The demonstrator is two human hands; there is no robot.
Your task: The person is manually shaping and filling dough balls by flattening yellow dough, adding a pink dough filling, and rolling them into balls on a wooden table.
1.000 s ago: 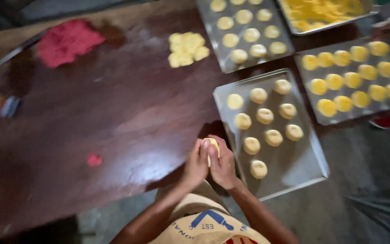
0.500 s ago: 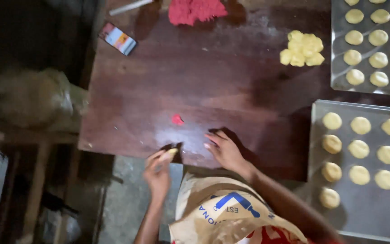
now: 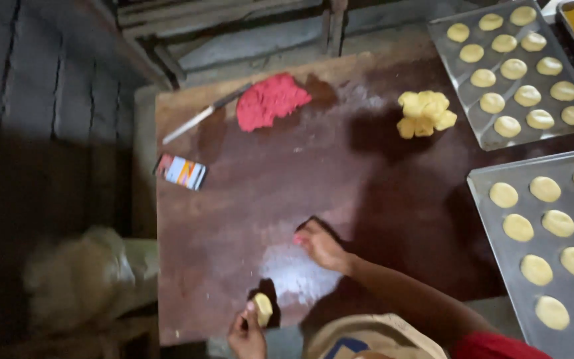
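The left hand (image 3: 246, 336) is pinching a small yellow dough ball (image 3: 263, 308) between thumb and fingertips, holding it just over the near edge of the dark wooden table (image 3: 247, 219), toward the near left corner. The right hand (image 3: 319, 244) is lying on the tabletop with its fingers loosely curled and a speck of red at the fingertips; it is resting beside a pale floury patch (image 3: 293, 269) and appears to be holding nothing, though what lies under the palm is hidden.

The dough ball is looking soft and light, something that will dent under any firm squeeze and likely stick a little to bare skin. A gentle hold around its sides with the fingertips, as it is being held now, seems the safest grip.

At the far edge a red dough lump (image 3: 270, 100) is sitting beside a long knife (image 3: 204, 114), and a yellow dough pile (image 3: 424, 113) is lying nearer the far right corner. A small striped box (image 3: 181, 171) is resting by the left edge. Two metal baking trays are standing to the right: the far tray (image 3: 448, 73) and the near tray (image 3: 483, 223), both carrying rows of flattened yellow dough rounds.

The near tray is running out of the frame at the right and bottom. A pale bundle (image 3: 78, 279) left of the table is too blurred to identify, and the floor beyond is lost in shadow.
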